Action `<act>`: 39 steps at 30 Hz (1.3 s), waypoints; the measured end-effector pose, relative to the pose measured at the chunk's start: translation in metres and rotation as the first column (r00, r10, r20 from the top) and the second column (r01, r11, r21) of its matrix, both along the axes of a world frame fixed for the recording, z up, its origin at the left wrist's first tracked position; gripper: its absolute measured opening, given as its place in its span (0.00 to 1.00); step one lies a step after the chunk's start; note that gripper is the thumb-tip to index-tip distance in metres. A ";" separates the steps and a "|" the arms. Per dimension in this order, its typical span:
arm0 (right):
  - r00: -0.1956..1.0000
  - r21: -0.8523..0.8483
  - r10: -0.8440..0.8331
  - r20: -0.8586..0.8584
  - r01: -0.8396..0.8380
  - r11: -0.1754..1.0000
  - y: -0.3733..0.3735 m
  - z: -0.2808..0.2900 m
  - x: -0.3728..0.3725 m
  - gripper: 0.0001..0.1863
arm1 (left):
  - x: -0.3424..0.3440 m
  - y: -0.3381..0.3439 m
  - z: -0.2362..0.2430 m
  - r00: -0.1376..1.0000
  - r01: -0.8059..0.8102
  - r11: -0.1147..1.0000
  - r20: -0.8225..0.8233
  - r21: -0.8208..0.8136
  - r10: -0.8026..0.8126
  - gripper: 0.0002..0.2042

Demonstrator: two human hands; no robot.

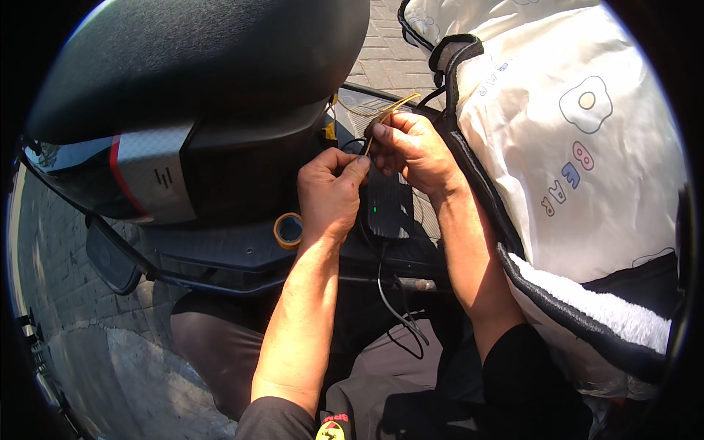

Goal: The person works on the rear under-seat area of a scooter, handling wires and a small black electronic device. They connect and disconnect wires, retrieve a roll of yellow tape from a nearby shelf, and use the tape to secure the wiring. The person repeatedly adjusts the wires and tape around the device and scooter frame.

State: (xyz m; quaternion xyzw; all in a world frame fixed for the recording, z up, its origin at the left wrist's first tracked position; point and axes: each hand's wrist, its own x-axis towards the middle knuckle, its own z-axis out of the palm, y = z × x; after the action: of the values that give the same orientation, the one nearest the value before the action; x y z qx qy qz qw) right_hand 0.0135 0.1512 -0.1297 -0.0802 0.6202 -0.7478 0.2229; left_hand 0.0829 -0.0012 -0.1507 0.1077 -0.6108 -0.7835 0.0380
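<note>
Both of my hands meet over the footboard of a scooter, just right of its seat base. My left hand [334, 189] pinches a thin yellow wire [369, 146] between thumb and forefinger. My right hand [413, 152] has its fingers closed on the same wire a little farther up, with a small dark piece at the fingertips that I cannot make out. Yellow strands [400, 103] loop out beyond the right fingers. Under the hands lies a black box [389, 209] with a lit green light, partly hidden by them. A dark cable [383, 282] runs from its near end.
An orange-rimmed tape roll [276, 232] rests on the black footboard [213, 246], left of my left wrist. The black seat [205, 59] overhangs at upper left. A padded white cover [543, 147] with black edging fills the right side. Paving [66, 271] shows at left.
</note>
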 end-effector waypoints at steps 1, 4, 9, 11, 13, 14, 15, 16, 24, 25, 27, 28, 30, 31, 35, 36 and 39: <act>1.000 0.019 -0.008 -0.029 0.008 1.000 -0.001 0.001 0.000 0.11 | 0.000 0.000 -0.001 1.000 -0.012 1.000 0.002 -0.021 0.012 0.03; 0.994 0.057 -0.046 -0.097 0.051 0.997 -0.006 0.006 -0.004 0.11 | 0.006 0.008 -0.004 0.994 -0.112 0.994 0.003 -0.012 0.112 0.12; 0.969 0.093 -0.153 -0.192 0.173 0.980 -0.021 0.012 -0.014 0.12 | 0.015 0.023 -0.013 0.918 -0.346 0.853 0.050 -0.390 0.394 0.25; 0.958 0.149 -0.155 -0.242 0.195 0.969 -0.026 0.013 -0.017 0.12 | 0.008 0.023 -0.015 0.928 -0.351 0.903 0.033 -0.248 0.370 0.24; 0.947 0.187 -0.151 -0.284 0.209 0.960 -0.032 0.013 -0.020 0.12 | -0.005 0.019 -0.016 0.940 -0.340 0.938 0.010 -0.072 0.341 0.19; 0.939 0.205 -0.153 -0.309 0.223 0.953 -0.034 0.012 -0.021 0.13 | -0.009 0.019 -0.016 0.947 -0.320 0.947 0.027 -0.030 0.321 0.18; 0.934 0.242 -0.146 -0.326 0.231 0.942 -0.036 0.012 -0.023 0.13 | -0.012 0.019 -0.016 0.952 -0.307 0.952 0.023 0.020 0.306 0.17; 0.931 0.274 -0.127 -0.343 0.228 0.934 -0.037 0.013 -0.025 0.13 | -0.014 0.021 -0.017 0.946 -0.323 0.946 0.015 -0.022 0.323 0.16; 0.913 0.364 -0.084 -0.400 0.242 0.899 -0.040 0.009 -0.037 0.14 | -0.023 0.027 -0.034 0.899 -0.438 0.858 -0.150 -0.269 0.412 0.13; 0.904 0.374 -0.073 -0.420 0.246 0.894 -0.040 0.008 -0.039 0.14 | -0.024 0.028 -0.037 0.886 -0.460 0.849 -0.198 -0.260 0.420 0.13; 0.886 0.394 -0.049 -0.461 0.254 0.884 -0.042 0.006 -0.043 0.14 | -0.024 0.028 -0.041 0.875 -0.474 0.847 -0.236 -0.239 0.423 0.12; 0.881 0.401 -0.042 -0.472 0.257 0.879 -0.043 0.005 -0.045 0.14 | -0.025 0.028 -0.042 0.874 -0.476 0.846 -0.236 -0.239 0.425 0.12; 0.865 0.418 -0.022 -0.501 0.264 0.869 -0.044 0.004 -0.048 0.14 | -0.026 0.027 -0.044 0.873 -0.477 0.847 -0.239 -0.232 0.426 0.12; 0.857 0.426 -0.012 -0.514 0.268 0.864 -0.044 0.004 -0.048 0.14 | -0.025 0.026 -0.044 0.872 -0.479 0.846 -0.238 -0.235 0.428 0.12; 0.871 0.468 -0.010 -0.492 0.273 0.841 -0.044 0.006 -0.048 0.14 | -0.024 0.026 -0.046 0.877 -0.472 0.851 -0.221 -0.230 0.427 0.13; 0.872 0.477 -0.008 -0.489 0.275 0.835 -0.044 0.007 -0.048 0.14 | -0.024 0.026 -0.046 0.879 -0.469 0.855 -0.214 -0.221 0.427 0.13; 0.864 0.481 0.005 -0.503 0.275 0.833 -0.046 0.007 -0.049 0.15 | -0.025 0.026 -0.046 0.871 -0.484 0.840 -0.223 -0.244 0.437 0.13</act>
State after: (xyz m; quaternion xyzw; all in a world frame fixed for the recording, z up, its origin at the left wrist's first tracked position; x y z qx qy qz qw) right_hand -0.0357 0.1055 -0.1232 -0.1534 0.8440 -0.5136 0.0188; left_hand 0.0580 0.0252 -0.1969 0.1822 -0.6707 -0.6582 0.2894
